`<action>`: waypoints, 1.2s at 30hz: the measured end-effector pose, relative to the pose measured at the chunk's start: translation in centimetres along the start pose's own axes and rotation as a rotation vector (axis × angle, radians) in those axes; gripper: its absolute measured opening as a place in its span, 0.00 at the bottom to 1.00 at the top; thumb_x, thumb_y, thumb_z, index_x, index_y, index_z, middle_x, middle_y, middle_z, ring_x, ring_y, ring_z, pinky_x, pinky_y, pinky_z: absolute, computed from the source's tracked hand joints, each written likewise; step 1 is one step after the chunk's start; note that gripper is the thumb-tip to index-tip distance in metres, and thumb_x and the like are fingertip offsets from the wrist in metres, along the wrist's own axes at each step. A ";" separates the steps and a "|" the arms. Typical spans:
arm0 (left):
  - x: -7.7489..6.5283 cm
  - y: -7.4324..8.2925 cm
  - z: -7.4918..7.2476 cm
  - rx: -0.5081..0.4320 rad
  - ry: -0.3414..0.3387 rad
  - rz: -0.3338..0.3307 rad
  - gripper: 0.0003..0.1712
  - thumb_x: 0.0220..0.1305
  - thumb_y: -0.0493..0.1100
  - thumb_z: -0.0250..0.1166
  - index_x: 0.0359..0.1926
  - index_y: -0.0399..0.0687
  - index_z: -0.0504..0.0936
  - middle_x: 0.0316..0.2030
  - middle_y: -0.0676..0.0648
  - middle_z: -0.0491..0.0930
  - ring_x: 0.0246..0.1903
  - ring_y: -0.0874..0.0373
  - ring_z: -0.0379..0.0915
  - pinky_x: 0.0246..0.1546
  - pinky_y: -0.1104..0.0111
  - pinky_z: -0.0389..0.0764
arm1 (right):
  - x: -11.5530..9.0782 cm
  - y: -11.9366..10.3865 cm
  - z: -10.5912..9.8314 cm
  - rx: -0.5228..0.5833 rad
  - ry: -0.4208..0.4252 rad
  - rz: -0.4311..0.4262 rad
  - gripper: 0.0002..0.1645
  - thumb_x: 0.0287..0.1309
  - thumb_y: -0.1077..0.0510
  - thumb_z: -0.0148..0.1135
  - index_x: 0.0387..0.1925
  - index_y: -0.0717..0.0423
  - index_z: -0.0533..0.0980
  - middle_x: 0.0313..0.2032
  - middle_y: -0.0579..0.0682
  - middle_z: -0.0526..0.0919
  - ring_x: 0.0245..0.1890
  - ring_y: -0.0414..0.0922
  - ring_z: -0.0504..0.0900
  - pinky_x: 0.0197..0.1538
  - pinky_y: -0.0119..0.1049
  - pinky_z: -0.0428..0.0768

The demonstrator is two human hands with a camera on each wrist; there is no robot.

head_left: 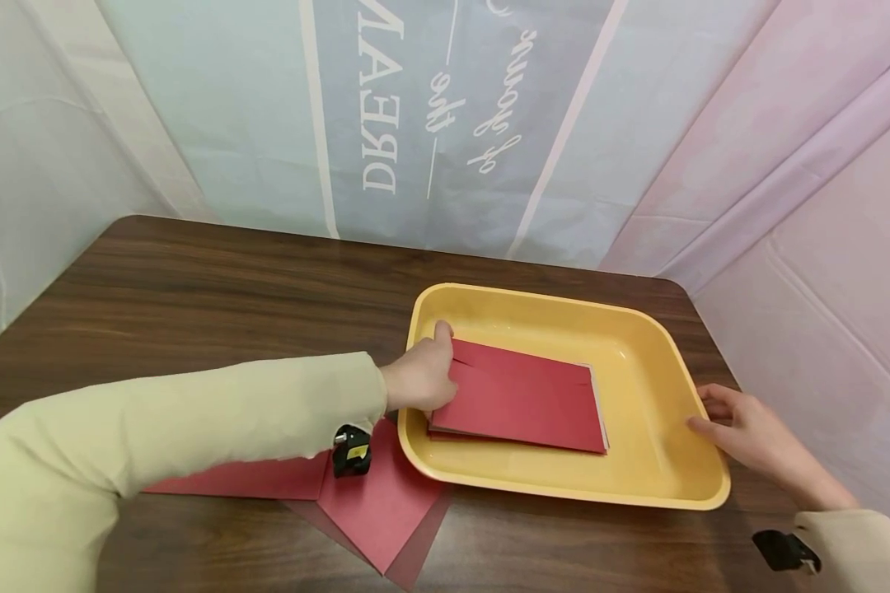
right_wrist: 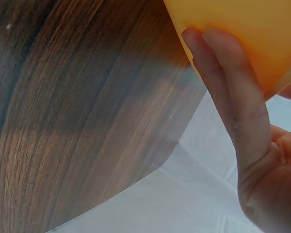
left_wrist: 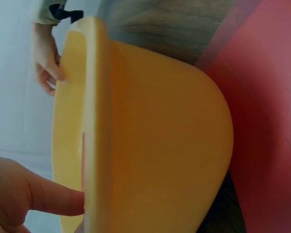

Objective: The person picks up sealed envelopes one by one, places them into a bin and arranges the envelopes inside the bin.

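A shallow yellow plastic basin (head_left: 653,428) sits on the right part of the table. Inside it lies a small stack of flat red papers (head_left: 522,399), with a pale edge showing along its right side. My left hand (head_left: 423,372) reaches over the basin's left rim and grips the stack at its left edge. In the left wrist view the thumb (left_wrist: 56,196) is right at the rim, and the other fingertips are hidden. My right hand (head_left: 752,432) holds the basin's right end, thumb over the rim and fingers (right_wrist: 237,73) against the outer wall.
More red papers (head_left: 386,511) lie spread on the dark wood table (head_left: 215,305), left of the basin and partly under my left sleeve. Behind the table hangs a pale printed cloth (head_left: 445,115); a whitish sheet (head_left: 845,313) borders the right side.
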State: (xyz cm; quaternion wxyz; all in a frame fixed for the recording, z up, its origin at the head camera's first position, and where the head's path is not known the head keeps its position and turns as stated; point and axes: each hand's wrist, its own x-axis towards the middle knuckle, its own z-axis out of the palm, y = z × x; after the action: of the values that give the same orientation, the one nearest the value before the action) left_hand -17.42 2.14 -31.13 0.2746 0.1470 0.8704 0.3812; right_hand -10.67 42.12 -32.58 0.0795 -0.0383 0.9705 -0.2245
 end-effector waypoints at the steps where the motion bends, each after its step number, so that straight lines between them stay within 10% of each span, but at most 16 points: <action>1: 0.0 0.1 0.0 0.006 -0.004 -0.008 0.37 0.62 0.31 0.58 0.66 0.35 0.47 0.33 0.37 0.75 0.18 0.54 0.77 0.18 0.65 0.80 | 0.0 0.0 0.0 0.001 -0.001 0.002 0.16 0.60 0.62 0.60 0.47 0.69 0.73 0.36 0.61 0.85 0.26 0.27 0.79 0.30 0.26 0.75; 11: 0.2 1.0 0.5 0.129 0.024 -0.127 0.44 0.58 0.31 0.61 0.69 0.35 0.43 0.49 0.32 0.63 0.33 0.47 0.74 0.17 0.67 0.79 | 0.0 0.0 -0.1 0.003 -0.007 0.011 0.17 0.60 0.62 0.60 0.48 0.69 0.73 0.36 0.61 0.85 0.26 0.28 0.79 0.29 0.28 0.75; 36: 1.6 1.8 1.6 0.303 0.041 -0.277 0.39 0.56 0.33 0.65 0.64 0.36 0.52 0.47 0.34 0.59 0.25 0.47 0.74 0.14 0.65 0.79 | 0.0 0.1 0.0 -0.003 -0.001 -0.010 0.17 0.59 0.62 0.60 0.48 0.69 0.73 0.35 0.61 0.85 0.25 0.28 0.79 0.29 0.28 0.76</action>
State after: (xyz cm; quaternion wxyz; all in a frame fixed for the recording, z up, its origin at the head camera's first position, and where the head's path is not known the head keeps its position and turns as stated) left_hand -17.69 5.03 -31.33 0.2816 0.0576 0.9351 0.2074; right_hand -10.69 42.19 -32.57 0.0787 -0.0431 0.9706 -0.2234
